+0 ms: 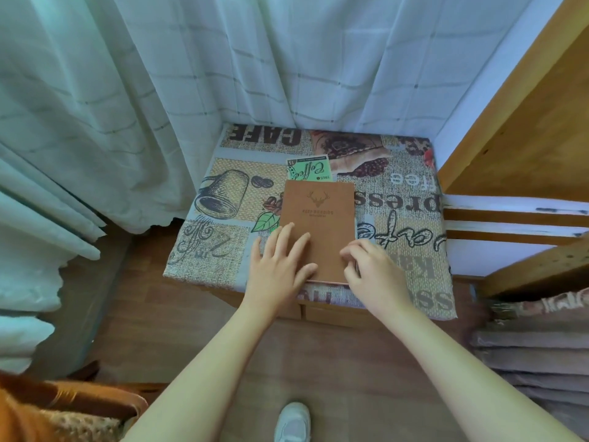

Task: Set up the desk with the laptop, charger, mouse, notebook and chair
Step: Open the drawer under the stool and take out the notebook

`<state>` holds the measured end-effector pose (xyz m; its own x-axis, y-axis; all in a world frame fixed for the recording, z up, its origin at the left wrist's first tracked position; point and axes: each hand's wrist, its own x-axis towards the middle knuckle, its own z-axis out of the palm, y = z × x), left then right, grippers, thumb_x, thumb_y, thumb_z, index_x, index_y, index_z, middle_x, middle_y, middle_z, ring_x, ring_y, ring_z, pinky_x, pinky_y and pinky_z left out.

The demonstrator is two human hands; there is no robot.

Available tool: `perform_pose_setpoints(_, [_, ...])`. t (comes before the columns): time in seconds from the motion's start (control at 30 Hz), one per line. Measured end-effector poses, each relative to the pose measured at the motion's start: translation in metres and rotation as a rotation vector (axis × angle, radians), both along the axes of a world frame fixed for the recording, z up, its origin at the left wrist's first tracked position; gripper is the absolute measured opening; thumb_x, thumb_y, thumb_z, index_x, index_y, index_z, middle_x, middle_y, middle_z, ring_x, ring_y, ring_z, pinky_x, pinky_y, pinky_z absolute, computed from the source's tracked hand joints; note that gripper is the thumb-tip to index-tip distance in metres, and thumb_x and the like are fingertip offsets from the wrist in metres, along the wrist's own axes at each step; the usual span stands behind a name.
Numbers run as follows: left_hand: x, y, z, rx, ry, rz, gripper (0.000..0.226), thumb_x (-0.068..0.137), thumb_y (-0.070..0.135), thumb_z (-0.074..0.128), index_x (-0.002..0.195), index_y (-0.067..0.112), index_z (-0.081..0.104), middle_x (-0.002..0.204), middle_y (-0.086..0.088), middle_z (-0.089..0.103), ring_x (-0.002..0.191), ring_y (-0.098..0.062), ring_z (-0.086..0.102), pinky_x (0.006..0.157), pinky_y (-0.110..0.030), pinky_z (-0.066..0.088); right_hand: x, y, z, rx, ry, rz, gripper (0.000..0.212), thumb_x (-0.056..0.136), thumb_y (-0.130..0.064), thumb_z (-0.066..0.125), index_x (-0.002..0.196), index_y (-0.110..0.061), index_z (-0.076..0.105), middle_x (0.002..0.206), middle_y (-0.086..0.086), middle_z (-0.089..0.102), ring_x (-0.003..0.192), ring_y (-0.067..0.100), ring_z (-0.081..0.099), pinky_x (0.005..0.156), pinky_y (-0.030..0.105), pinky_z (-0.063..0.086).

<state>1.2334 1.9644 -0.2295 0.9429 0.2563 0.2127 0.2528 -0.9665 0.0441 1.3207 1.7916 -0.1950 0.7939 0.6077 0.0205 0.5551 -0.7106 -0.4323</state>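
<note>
Brown and deer-stamped, the notebook (318,228) lies flat on the coffee-print cloth (223,193) of a small table. Our left hand (280,266) rests on its cover, fingers straight and spread. Our right hand (371,266) curls its fingers at the near right edge, pinching it. Pale curtains (159,90) hang behind; a white shoe (292,422) shows below.

Pale checked curtains (159,90) behind, wooden floor (191,314) below, wooden shelving (526,122) at right
</note>
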Motion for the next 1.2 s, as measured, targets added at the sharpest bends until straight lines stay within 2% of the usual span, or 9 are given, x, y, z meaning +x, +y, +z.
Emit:
perform_pose_setpoints(0.13, [0.016,0.012,0.002,-0.059,0.082,0.055,0.061,0.089,0.064,0.029,0.138,0.033,0.048,0.15,-0.014,0.04,0.134,-0.032,0.043,0.105,-0.058,0.033,0.002,0.005,-0.012,0.04,-0.019,-0.223,0.034,0.085,-0.019,0.059,0.12,-0.016,0.059,0.13,0.005,0.053,0.121,0.027,0.048,0.097,0.043,0.042])
perform_pose_setpoints(0.33, [0.03,0.018,0.005,-0.231,0.261,0.092,0.072,0.083,0.073,0.009,0.149,0.045,0.013,0.16,-0.018,0.007,0.147,-0.032,0.014,0.113,-0.06,0.008,0.001,0.021,-0.023,0.021,0.06,-0.364,0.041,0.091,-0.031,0.054,0.13,-0.018,0.052,0.14,0.004,0.049,0.128,0.025,0.04,0.103,0.044,0.04])
perform_pose_setpoints(0.47, [0.035,0.016,0.006,-0.299,0.236,0.128,0.071,0.082,0.075,0.024,0.146,0.044,0.026,0.156,-0.021,0.023,0.141,-0.035,0.031,0.11,-0.062,0.021,0.003,0.031,-0.027,0.08,0.049,-0.395,0.04,0.091,-0.029,0.056,0.129,-0.016,0.056,0.137,0.003,0.053,0.126,0.026,0.044,0.102,0.043,0.04])
perform_pose_setpoints(0.57, [0.035,0.015,0.009,-0.367,0.185,0.135,0.07,0.084,0.073,0.033,0.147,0.044,0.025,0.158,-0.018,0.019,0.142,-0.033,0.027,0.109,-0.055,0.026,0.007,0.035,-0.026,0.117,0.049,-0.41,0.038,0.091,-0.028,0.058,0.127,-0.017,0.057,0.135,0.0,0.055,0.124,0.024,0.045,0.1,0.039,0.04])
perform_pose_setpoints(0.67, [0.038,0.013,0.016,-0.649,0.111,0.201,0.074,0.082,0.061,0.058,0.147,0.04,0.028,0.158,-0.005,0.018,0.142,-0.022,0.021,0.113,-0.041,0.024,0.01,0.038,-0.026,0.2,0.081,-0.448,0.036,0.089,-0.021,0.062,0.125,-0.015,0.06,0.131,0.001,0.058,0.121,0.023,0.047,0.1,0.034,0.037])
perform_pose_setpoints(0.77, [0.046,0.016,0.018,-1.029,-0.048,0.373,0.086,0.074,0.033,0.08,0.146,0.03,0.034,0.145,0.003,0.036,0.133,-0.015,0.032,0.111,-0.035,0.03,0.012,0.043,-0.026,0.28,0.135,-0.49,0.039,0.086,-0.013,0.065,0.125,-0.015,0.06,0.129,0.002,0.059,0.117,0.024,0.052,0.1,0.039,0.042])
perform_pose_setpoints(0.87, [0.051,0.022,0.02,-1.25,-0.114,0.484,0.088,0.069,0.018,0.084,0.144,0.024,0.037,0.13,0.006,0.05,0.117,-0.008,0.049,0.102,-0.032,0.043,0.019,0.044,-0.021,0.337,0.26,-0.554,0.045,0.083,-0.009,0.068,0.126,-0.018,0.056,0.124,-0.001,0.058,0.104,0.017,0.056,0.09,0.039,0.049])
perform_pose_setpoints(0.97, [0.051,0.024,0.026,-1.471,-0.127,0.465,0.067,0.075,0.011,0.08,0.131,0.028,0.047,0.12,0.009,0.062,0.104,0.001,0.06,0.09,-0.024,0.052,0.031,0.042,-0.016,0.352,0.413,-0.618,0.056,0.079,-0.009,0.073,0.13,-0.02,0.052,0.117,-0.006,0.059,0.097,0.012,0.056,0.087,0.038,0.052])
perform_pose_setpoints(1.2, [0.044,0.027,0.023,-1.809,-0.119,0.427,0.074,0.082,0.001,0.072,0.138,0.032,0.036,0.116,-0.01,0.07,0.102,-0.029,0.069,0.087,-0.053,0.055,0.048,0.034,-0.006,0.413,0.599,-0.665,0.051,0.07,-0.006,0.081,0.116,-0.014,0.062,0.097,-0.005,0.063,0.08,0.012,0.062,0.081,0.035,0.054])
